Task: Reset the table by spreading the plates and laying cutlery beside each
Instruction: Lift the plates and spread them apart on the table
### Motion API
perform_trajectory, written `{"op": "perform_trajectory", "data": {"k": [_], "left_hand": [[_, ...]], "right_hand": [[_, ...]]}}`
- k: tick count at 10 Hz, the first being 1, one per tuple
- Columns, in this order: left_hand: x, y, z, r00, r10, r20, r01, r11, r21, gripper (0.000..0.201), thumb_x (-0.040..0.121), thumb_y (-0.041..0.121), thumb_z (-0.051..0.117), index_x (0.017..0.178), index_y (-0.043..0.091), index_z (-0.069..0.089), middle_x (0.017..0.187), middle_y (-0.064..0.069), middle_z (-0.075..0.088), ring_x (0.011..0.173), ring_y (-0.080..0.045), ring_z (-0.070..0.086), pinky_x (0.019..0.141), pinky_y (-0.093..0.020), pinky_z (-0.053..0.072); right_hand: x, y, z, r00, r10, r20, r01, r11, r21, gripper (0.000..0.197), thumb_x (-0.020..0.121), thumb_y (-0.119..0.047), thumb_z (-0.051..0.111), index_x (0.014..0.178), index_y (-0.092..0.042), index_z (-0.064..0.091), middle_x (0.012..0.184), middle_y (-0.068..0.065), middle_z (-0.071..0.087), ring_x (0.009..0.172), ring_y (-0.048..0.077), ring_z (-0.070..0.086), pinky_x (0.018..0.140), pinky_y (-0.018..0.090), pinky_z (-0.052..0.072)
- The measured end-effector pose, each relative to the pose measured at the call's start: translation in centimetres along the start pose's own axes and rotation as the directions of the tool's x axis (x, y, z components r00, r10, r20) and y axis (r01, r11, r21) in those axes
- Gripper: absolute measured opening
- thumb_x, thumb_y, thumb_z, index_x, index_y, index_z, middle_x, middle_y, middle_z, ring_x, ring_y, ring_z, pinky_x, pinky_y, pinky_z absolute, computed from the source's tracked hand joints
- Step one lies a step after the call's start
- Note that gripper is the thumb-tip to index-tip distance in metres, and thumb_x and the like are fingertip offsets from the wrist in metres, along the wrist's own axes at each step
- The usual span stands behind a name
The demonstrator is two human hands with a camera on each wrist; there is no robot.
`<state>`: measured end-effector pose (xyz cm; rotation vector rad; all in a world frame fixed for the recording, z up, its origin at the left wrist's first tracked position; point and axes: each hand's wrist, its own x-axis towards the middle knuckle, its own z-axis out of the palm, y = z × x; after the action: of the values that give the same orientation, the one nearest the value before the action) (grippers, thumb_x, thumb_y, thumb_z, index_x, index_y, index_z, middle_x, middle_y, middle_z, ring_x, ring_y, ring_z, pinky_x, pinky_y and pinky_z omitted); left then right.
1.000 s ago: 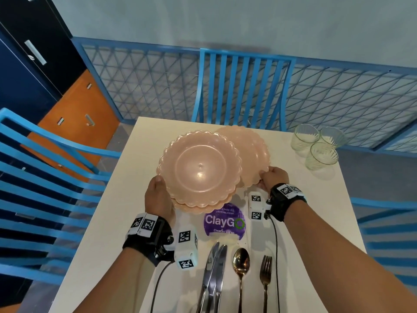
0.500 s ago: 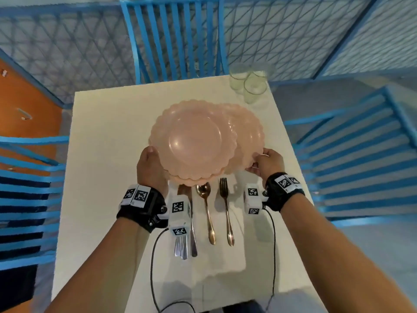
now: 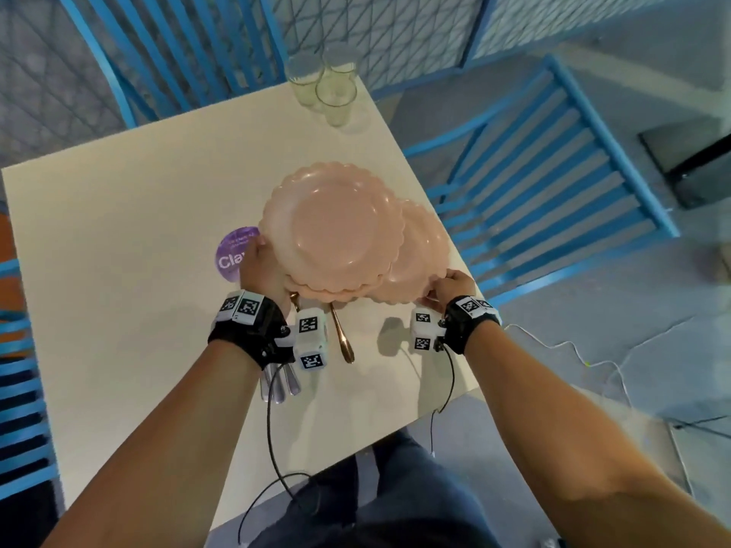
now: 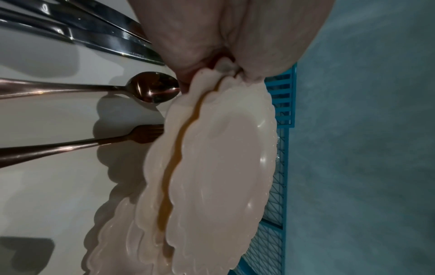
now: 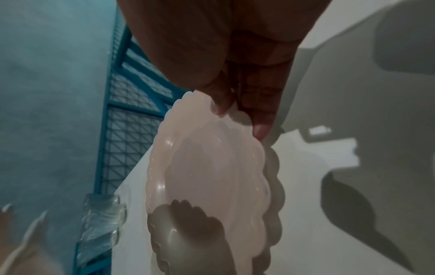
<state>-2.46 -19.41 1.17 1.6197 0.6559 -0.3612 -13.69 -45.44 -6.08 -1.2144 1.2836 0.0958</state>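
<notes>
My left hand [image 3: 263, 270] grips the near-left rim of a stack of two pink scalloped plates [image 3: 332, 231], thumb on top [image 4: 270, 46], holding them just above the cream table [image 3: 118, 290]. My right hand [image 3: 449, 288] pinches the near rim of a third pink plate [image 3: 421, 259], which juts from under the stack toward the table's right edge; thumb [image 5: 221, 106] on top, fingers [image 5: 259, 119] below. A copper spoon [image 4: 153, 89] and fork [image 4: 141, 135] lie at the stack's near edge, the fork's tines under the plates [image 4: 212, 167]. Steel knives [image 4: 94, 37] lie beside them, partly under my left wrist.
Three empty glasses [image 3: 324, 85] stand at the far right corner. A purple round sticker [image 3: 233, 251] shows left of the stack. Blue slatted chairs stand at the far side [image 3: 178, 53], the right [image 3: 553, 172] and the left [image 3: 19, 389]. A blue mesh fence runs behind.
Both hands and the plates have shifted toward the table's right edge, over the cutlery. The third plate sticks out further from under the stack. The purple sticker now shows left of the plates.
</notes>
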Motion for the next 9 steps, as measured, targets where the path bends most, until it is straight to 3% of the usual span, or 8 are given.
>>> {"op": "perform_trajectory", "data": {"k": [1, 2, 3, 4, 6, 7, 8, 9], "left_hand": [[0.0, -0.4, -0.5, 1.000, 0.013, 0.019, -0.012, 0.999, -0.051, 0.028, 0.103, 0.021, 0.041, 0.124, 0.020, 0.060, 0.111, -0.002, 0.058, 0.099, -0.024, 0.056, 0.091, -0.045, 0.048], [0.2, -0.9, -1.1, 0.995, -0.003, 0.098, 0.007, 0.999, -0.038, 0.034, 0.096, 0.030, 0.048, 0.124, 0.019, 0.063, 0.099, -0.004, 0.070, 0.092, -0.029, 0.067, 0.072, -0.039, 0.054], [-0.1, -1.1, -1.6, 0.996, -0.006, 0.093, 0.014, 0.996, -0.086, 0.034, 0.097, 0.025, 0.047, 0.127, 0.015, 0.061, 0.100, -0.004, 0.068, 0.090, -0.026, 0.066, 0.073, -0.038, 0.055], [-0.8, -1.0, -1.7, 0.990, -0.009, 0.141, 0.022, 0.996, -0.090, 0.033, 0.094, 0.024, 0.051, 0.123, 0.014, 0.063, 0.090, -0.003, 0.070, 0.083, -0.025, 0.068, 0.064, -0.033, 0.055], [-1.4, -1.3, -2.0, 0.989, 0.017, 0.149, 0.003, 0.991, -0.131, 0.029, 0.093, 0.029, 0.052, 0.117, 0.024, 0.066, 0.098, -0.006, 0.073, 0.103, -0.035, 0.069, 0.087, -0.050, 0.056], [-1.6, -1.0, -2.1, 0.990, 0.003, 0.138, 0.021, 0.985, -0.172, 0.037, 0.093, 0.029, 0.052, 0.128, 0.020, 0.063, 0.102, -0.005, 0.073, 0.104, -0.032, 0.068, 0.083, -0.044, 0.057], [-1.5, -0.7, -2.8, 0.990, 0.011, 0.141, 0.018, 0.978, -0.208, 0.035, 0.091, 0.029, 0.054, 0.124, 0.024, 0.065, 0.112, -0.007, 0.075, 0.106, -0.032, 0.070, 0.093, -0.050, 0.057], [-1.1, -0.2, -3.7, 0.997, 0.001, 0.082, 0.021, 0.962, -0.273, 0.032, 0.096, 0.029, 0.049, 0.125, 0.025, 0.062, 0.128, -0.010, 0.067, 0.110, -0.028, 0.063, 0.103, -0.050, 0.049]], "right_hand": [[0.4, 0.5, -0.5, 1.000, 0.017, -0.004, -0.017, 1.000, 0.018, 0.017, 0.099, -0.002, 0.053, 0.115, -0.007, 0.055, 0.080, 0.020, 0.062, 0.064, 0.029, 0.064, 0.058, 0.043, 0.061], [0.6, 0.4, -0.9, 1.000, 0.007, -0.025, -0.007, 1.000, 0.001, 0.021, 0.100, -0.004, 0.053, 0.121, -0.011, 0.053, 0.081, 0.015, 0.062, 0.063, 0.025, 0.062, 0.067, 0.047, 0.063], [0.6, 0.4, -1.2, 0.999, 0.002, -0.039, -0.003, 1.000, -0.020, 0.030, 0.100, -0.006, 0.055, 0.130, -0.005, 0.055, 0.080, 0.014, 0.062, 0.063, 0.023, 0.063, 0.059, 0.042, 0.064], [0.3, 0.3, -1.2, 0.999, -0.003, -0.037, 0.002, 1.000, -0.021, 0.027, 0.099, -0.007, 0.057, 0.126, -0.004, 0.058, 0.077, 0.013, 0.063, 0.058, 0.023, 0.065, 0.066, 0.045, 0.064], [-1.1, 0.4, -2.1, 0.997, -0.035, -0.075, 0.031, 0.998, -0.051, 0.024, 0.094, -0.014, 0.062, 0.117, -0.007, 0.061, 0.100, 0.018, 0.073, 0.064, 0.024, 0.069, 0.070, 0.044, 0.064], [-3.1, -0.3, -2.0, 0.969, -0.201, -0.141, 0.168, 0.962, -0.215, 0.021, 0.095, -0.025, 0.062, 0.112, -0.016, 0.056, 0.097, 0.005, 0.065, 0.066, 0.015, 0.062, 0.072, 0.041, 0.063], [-6.1, -2.3, -0.4, 0.925, -0.376, -0.049, 0.354, 0.902, -0.247, 0.023, 0.096, -0.032, 0.062, 0.112, -0.015, 0.057, 0.079, -0.007, 0.065, 0.056, 0.013, 0.060, 0.068, 0.041, 0.061], [-8.8, -4.7, 3.2, 0.896, -0.407, 0.178, 0.431, 0.892, -0.134, 0.024, 0.097, -0.036, 0.061, 0.108, -0.014, 0.063, 0.067, -0.009, 0.067, 0.053, 0.008, 0.063, 0.055, 0.032, 0.057]]}}
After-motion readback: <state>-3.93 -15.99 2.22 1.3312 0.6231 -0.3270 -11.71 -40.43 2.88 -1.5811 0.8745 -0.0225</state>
